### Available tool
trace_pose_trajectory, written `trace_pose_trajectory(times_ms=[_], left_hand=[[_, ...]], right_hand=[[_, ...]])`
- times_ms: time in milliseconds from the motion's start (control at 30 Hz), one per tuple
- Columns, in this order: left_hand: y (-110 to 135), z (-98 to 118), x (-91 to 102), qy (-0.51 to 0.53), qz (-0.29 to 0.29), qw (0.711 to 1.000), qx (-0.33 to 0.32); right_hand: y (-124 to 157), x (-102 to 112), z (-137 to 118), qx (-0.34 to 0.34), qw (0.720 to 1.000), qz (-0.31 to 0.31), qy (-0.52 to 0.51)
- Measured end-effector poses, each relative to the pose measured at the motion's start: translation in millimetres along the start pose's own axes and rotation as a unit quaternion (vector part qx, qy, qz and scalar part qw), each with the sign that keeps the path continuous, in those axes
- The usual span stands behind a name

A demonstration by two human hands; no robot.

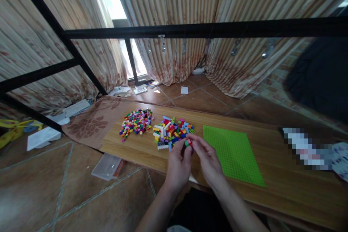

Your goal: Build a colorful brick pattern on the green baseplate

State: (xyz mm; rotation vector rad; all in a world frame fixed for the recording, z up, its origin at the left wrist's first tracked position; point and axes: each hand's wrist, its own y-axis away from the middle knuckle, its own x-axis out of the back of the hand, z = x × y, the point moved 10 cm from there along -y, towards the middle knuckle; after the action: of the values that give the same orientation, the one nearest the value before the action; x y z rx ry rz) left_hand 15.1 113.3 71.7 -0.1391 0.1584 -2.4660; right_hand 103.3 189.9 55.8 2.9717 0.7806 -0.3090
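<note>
"Start with the biggest thing."

"The curtains [174, 0], pleated striped fabric with reddish marks, crossed by a straight black bar [190, 30]. Below spreads the floor [89, 174] of brown tiles with pale joints."

"Then the desk?"

"One long desk [141, 152] of smooth, grained light-brown wood. A brown flower-patterned cloth [92, 123] shows past its left end, and both forearms cross its near edge."

"What lies on it?"

"One flat, bright green studded plastic plate [233, 156], four straight edges, just right of the hands. A wide stretch of wood opens to its right, a thinner one between it and the near edge. Two heaps lie to its left: larger multicoloured plastic bricks [172, 128], then smaller multicoloured plastic pieces [136, 123] farther left, a strip of wood between them."

"How many bricks?"

"Too many and too jumbled to count."

"And the hands?"

"Two, both bare. The left hand [178, 163] is nearly closed, thumb and fingers pinching a small red-and-green plastic piece [188, 143]; the right hand [208, 156] has its fingertips drawn together on the same piece."

"Where exactly is that?"

"Between the hands, by the near side of the larger bricks, left of the plate. Whether it's one brick or several joined, I can't tell."
</note>
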Motion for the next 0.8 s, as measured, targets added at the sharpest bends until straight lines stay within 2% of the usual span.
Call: trace_pose_trajectory(times_ms=[100, 267, 367, 467, 600, 700, 800], left_hand=[[4, 6, -4.6, -0.026, -0.006, 1.000, -0.010], [9, 1, -8.9, -0.007, 0.009, 1.000, 0.004], [11, -6, -9.9, 0.015, 0.021, 0.999, 0.019], [12, -13, -11.7, 0.055, 0.018, 0.997, 0.046], [11, -24, -9.1, 0.101, 0.020, 0.991, 0.082], [6, -28, -3.7, 0.108, 0.028, 0.991, 0.080], [-3, -33, 5.3, 0.113, 0.048, 0.990, 0.071]], right_hand=[[6, -8, 7, -0.021, 0.998, -0.009, -0.051], [13, -8, 25, -0.063, 0.976, 0.082, -0.193], [11, -6, 37, -0.092, 0.958, 0.115, -0.246], [7, -3, 50, -0.139, 0.949, 0.102, -0.266], [5, -3, 60, -0.188, 0.942, 0.047, -0.273], [2, 2, 61, -0.187, 0.936, 0.060, -0.292], [-9, 8, 59, -0.159, 0.937, 0.091, -0.296]])
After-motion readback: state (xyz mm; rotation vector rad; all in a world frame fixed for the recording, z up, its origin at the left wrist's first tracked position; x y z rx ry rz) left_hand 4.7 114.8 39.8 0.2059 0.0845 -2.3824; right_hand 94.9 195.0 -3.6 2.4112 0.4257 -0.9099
